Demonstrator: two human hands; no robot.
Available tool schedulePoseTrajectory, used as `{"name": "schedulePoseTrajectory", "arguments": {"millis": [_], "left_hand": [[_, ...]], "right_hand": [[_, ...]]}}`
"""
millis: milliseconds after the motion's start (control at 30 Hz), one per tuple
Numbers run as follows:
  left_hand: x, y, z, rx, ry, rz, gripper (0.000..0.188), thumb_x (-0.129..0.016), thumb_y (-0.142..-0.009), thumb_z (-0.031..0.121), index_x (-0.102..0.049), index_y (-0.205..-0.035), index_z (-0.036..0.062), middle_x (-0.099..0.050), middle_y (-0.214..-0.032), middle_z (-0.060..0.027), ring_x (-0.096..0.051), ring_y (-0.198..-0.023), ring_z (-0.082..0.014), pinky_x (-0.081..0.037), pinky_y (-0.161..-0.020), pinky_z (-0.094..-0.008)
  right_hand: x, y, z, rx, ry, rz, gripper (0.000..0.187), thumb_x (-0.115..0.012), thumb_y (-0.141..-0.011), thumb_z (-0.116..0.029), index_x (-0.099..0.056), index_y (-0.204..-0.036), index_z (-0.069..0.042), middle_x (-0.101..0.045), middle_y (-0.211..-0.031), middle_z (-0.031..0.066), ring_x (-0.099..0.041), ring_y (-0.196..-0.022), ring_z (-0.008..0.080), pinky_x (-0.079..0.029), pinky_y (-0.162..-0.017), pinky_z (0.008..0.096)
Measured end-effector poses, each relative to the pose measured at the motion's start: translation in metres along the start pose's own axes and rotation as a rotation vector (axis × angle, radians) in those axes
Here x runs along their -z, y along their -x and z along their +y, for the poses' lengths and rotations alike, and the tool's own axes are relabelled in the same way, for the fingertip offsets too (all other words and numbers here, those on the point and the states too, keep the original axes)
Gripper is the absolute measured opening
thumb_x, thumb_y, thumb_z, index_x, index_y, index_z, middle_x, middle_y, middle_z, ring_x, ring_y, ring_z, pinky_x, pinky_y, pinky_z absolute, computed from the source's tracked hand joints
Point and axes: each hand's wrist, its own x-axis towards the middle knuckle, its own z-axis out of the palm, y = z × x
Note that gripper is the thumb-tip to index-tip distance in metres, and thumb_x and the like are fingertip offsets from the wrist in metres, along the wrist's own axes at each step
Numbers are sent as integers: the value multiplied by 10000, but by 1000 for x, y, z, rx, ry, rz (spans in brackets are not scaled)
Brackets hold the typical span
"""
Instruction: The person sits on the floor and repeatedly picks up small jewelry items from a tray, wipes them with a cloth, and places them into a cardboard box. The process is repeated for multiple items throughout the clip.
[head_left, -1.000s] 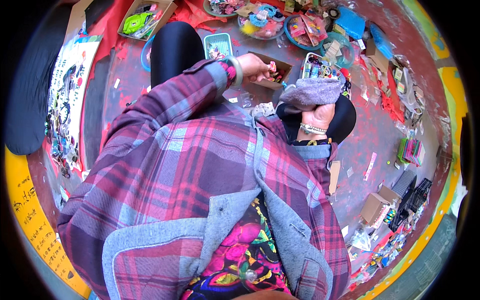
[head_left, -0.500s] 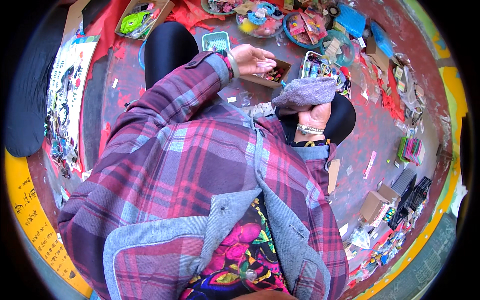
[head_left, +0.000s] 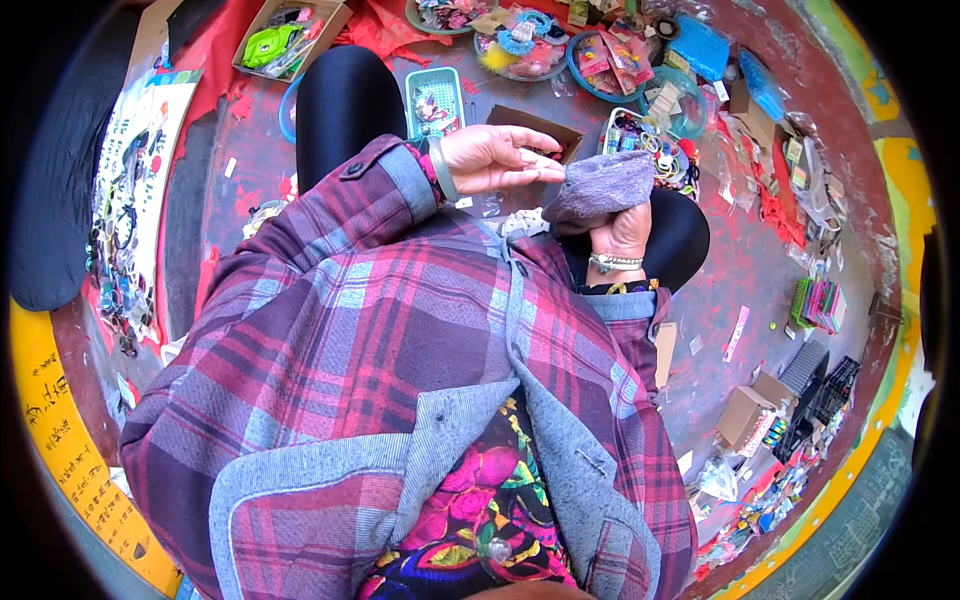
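Note:
A fuzzy grey-purple cloth (head_left: 603, 183) is bunched up in front of me. My right hand (head_left: 625, 232), with a beaded bracelet at the wrist, grips it from below; most of those fingers are hidden behind it. My left hand (head_left: 498, 158) wears a pale bangle and is turned palm up, its fingers stretched out toward the cloth's left side. The fingertips come close to the cloth; whether they touch it I cannot tell. Just beyond that hand stands a brown cardboard box (head_left: 540, 124), partly covered by the fingers.
A mint-green basket (head_left: 434, 102) stands far of my left hand. A white tray of hair ties (head_left: 650, 140) lies beyond the cloth. Several round basins line the far side, among them a blue one (head_left: 608, 68). An open carton (head_left: 290, 38) sits far left, small boxes (head_left: 748, 415) at right.
My left hand has come nearer and slightly left, away from over the cardboard box. The cloth and my right hand have shifted a little to the left.

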Motion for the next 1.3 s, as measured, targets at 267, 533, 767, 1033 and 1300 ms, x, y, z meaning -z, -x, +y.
{"name": "schedulePoseTrajectory", "arguments": {"millis": [267,533,767,1033,1300], "left_hand": [[-2,4,-1,-67,110,-149,434,-404,-877,-18,-251,-1281,-49,-377,-1225,-327,-522,-1072,-290,-503,-815,-208],[1,-8,-22,-211,180,58,254,-448,-874,1,-416,-1114,-73,-514,-1058,-221,-601,-912,-233,-538,-726,-181],[-5,-22,-41,-165,-94,122,133,-572,-844,137,-532,-931,44,-553,-799,-13,-541,-709,-90,-455,-635,-197],[-16,-18,-38,-160,-226,155,99,-609,-812,112,-555,-875,57,-558,-786,-7,-537,-704,-93,-439,-639,-205],[-15,-13,-25,-199,-223,176,88,-613,-793,52,-563,-865,42,-587,-810,-48,-548,-707,-99,-454,-651,-206]], "right_hand": [[-16,10,0,-106,122,-92,246,-520,-855,-211,-545,-1011,-23,-606,-923,77,-600,-804,170,-504,-692,289],[-16,11,3,-93,249,-132,225,-545,-845,-163,-560,-1026,-30,-615,-918,53,-602,-777,141,-503,-666,260],[-16,13,15,76,445,-81,218,-599,-768,5,-589,-984,-25,-626,-853,41,-600,-717,115,-490,-619,226],[-10,10,19,156,441,-26,157,-564,-806,-42,-596,-954,-2,-631,-818,65,-610,-673,135,-495,-614,241],[-9,8,10,128,332,-1,214,-464,-887,-183,-575,-960,-14,-614,-897,67,-598,-792,168,-483,-720,297]]}}
